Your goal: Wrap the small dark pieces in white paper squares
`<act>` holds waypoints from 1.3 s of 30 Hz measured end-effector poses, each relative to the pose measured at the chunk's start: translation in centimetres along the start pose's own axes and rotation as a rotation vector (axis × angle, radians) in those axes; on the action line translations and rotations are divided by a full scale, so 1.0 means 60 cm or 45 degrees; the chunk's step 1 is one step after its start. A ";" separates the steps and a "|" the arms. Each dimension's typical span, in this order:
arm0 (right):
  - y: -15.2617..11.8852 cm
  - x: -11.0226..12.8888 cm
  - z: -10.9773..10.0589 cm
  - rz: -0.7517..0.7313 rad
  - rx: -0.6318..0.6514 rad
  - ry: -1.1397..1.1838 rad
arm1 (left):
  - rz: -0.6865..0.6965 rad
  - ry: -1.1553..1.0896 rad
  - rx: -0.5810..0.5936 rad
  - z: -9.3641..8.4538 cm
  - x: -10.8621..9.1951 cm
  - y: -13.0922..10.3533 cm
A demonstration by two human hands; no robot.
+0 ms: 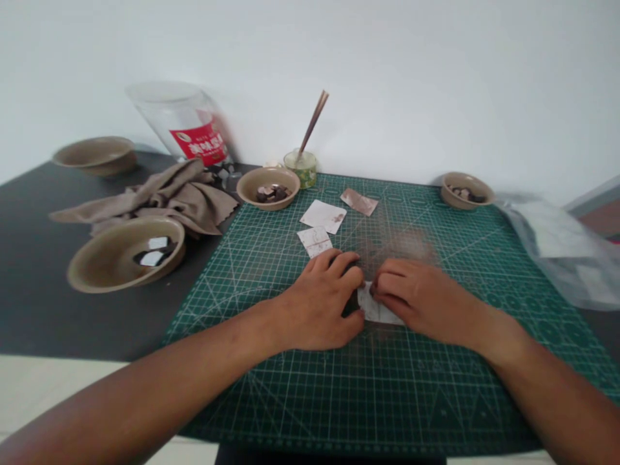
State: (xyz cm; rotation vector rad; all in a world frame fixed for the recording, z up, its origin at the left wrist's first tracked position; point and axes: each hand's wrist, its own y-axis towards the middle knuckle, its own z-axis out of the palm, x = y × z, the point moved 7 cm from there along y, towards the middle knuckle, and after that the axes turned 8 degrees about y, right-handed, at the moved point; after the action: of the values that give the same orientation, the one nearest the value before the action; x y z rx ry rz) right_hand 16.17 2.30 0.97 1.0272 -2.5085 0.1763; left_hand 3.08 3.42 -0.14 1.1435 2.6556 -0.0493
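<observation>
A small white paper square [382,314] lies on the green cutting mat [387,394], with brown smudges around it. My left hand [322,307] is curled at its left edge, thumb and fingertips holding it against the mat. The fingers of my right hand [421,297] are pinched together on top of the paper; whatever is between them is hidden. Beyond my left hand are a brown-stained paper square [314,241], a whiter sheet [323,216] and a brown-coated piece [359,202].
Bowls with dark pieces stand at the back [268,201], back right [455,200] and left [97,271]. A brown cloth [159,197], another bowl [97,158] and a clear jar [169,106] sit left. Sticks [314,123] stand in a green-patterned cup [305,174]. Plastic bags [557,239] lie right.
</observation>
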 end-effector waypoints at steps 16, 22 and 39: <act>-0.015 0.006 0.010 -0.049 0.230 0.150 | 0.023 -0.018 0.013 0.003 -0.001 -0.002; -0.005 -0.006 -0.004 0.063 0.061 0.011 | -0.013 -0.016 0.024 0.003 0.000 0.001; -0.007 0.006 0.011 -0.003 0.162 0.102 | -0.007 -0.014 0.039 0.002 -0.002 0.001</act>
State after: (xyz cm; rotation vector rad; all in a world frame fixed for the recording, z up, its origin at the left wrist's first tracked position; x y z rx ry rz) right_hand 16.01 1.56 0.51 1.0506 -2.4499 0.3730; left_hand 3.26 3.35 -0.24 1.1422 2.6570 -0.0979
